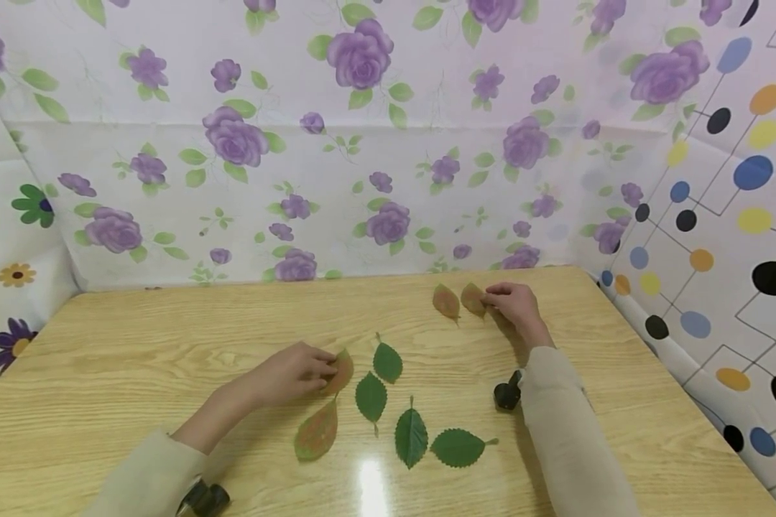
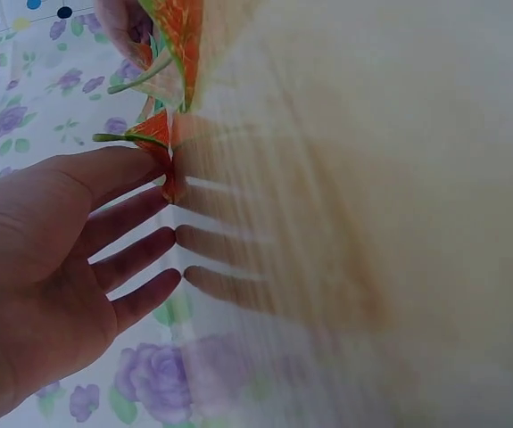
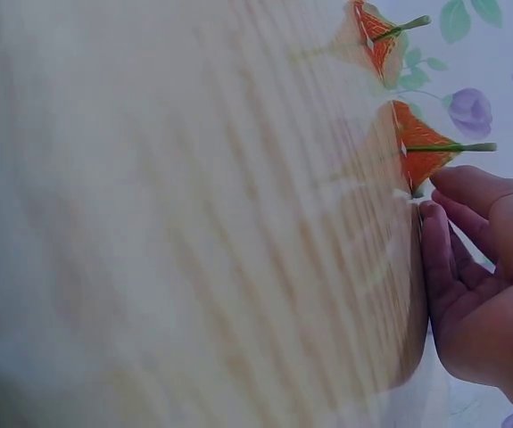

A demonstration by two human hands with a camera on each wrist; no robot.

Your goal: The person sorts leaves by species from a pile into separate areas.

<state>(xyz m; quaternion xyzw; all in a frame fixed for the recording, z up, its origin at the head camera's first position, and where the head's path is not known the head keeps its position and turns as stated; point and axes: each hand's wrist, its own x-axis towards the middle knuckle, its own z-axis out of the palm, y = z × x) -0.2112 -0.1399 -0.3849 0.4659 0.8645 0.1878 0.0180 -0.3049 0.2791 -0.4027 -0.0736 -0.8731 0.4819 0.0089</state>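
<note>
Purple-flowered sheeting stands behind the wood-grain table where your two hands work, each at one reddish leaf. Your left hand has a narrow grip: thumb and forefinger seem to pinch the edge of the left reddish leaf, the other fingers spread loosely. Your right hand, farther from you and well to the right, is narrow too, thumb and fingertips drawn together at the right edge of the right reddish leaf; it looks like a light pinch, though the contact is small. Just left of that grip lies the partner leaf, its stem toward you. Just on your side of the left grip is the lower reddish leaf, its stem pointing at the pinched one. Right of your left fingers come the upper green leaf and the second green leaf; nearer you, between both grips, lie the upright green leaf and the sideways green leaf. Judging by this layout, you are partway along: the reddish leaves sit in two pairs, one pair at each hand, and the two pinched ones are not yet released. Neither hand touches the green ones; whether any needs moving, you cannot tell.
</note>
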